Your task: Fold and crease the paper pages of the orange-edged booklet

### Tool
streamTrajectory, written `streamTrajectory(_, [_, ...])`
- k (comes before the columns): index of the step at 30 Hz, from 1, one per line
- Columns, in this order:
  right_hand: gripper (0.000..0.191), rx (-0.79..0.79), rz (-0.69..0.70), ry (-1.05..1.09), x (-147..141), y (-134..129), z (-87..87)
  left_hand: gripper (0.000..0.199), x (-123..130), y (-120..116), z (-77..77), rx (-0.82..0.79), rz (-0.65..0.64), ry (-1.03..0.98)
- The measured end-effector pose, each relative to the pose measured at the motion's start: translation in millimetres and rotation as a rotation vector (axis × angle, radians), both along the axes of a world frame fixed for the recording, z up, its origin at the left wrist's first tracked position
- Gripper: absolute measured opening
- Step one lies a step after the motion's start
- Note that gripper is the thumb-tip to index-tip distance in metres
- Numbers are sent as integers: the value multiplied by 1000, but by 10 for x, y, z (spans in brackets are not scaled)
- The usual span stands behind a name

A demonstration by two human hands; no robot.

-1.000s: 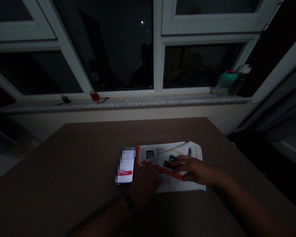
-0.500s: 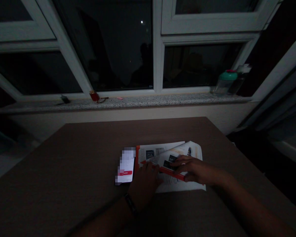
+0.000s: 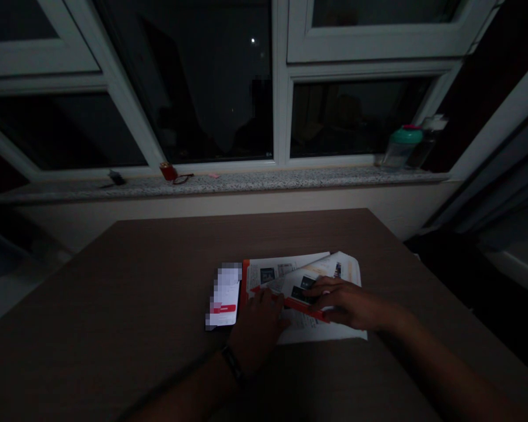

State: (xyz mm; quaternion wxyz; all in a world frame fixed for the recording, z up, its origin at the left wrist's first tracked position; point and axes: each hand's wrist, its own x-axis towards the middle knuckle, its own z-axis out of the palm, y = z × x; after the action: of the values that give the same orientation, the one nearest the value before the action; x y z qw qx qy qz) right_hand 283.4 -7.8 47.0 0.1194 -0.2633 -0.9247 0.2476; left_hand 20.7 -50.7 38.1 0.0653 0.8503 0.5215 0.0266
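Observation:
A printed paper sheet (image 3: pixel 308 331) with red edges lies on the brown table, one part of it folded over diagonally. My left hand (image 3: pixel 261 322), with a dark band at the wrist, rests on the sheet's lower left part, fingers spread forward over the folded edge. On the right side, my right hand (image 3: pixel 345 302) lies on the folded part, its fingers apart and pointing left across dark printed pictures. Left of the sheet is a lit phone (image 3: pixel 226 299), its screen partly blurred out, close beside my left hand.
The table (image 3: pixel 158 258) reaches toward a speckled windowsill (image 3: pixel 255 180). On the sill are a small red object (image 3: pixel 168 172), a dark item (image 3: pixel 115 177) and a bottle with a green lid (image 3: pixel 405 143). A curtain (image 3: pixel 510 181) hangs at the right.
My right hand has shifted very slightly on the folded part. Otherwise the sheet, the phone and my left hand look the same.

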Motion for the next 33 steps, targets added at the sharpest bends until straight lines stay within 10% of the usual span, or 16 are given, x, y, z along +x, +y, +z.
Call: streamTrajectory(33, [14,182,-92,97,-224,13,-247,47,-1,-54,-37,7,48,-53])
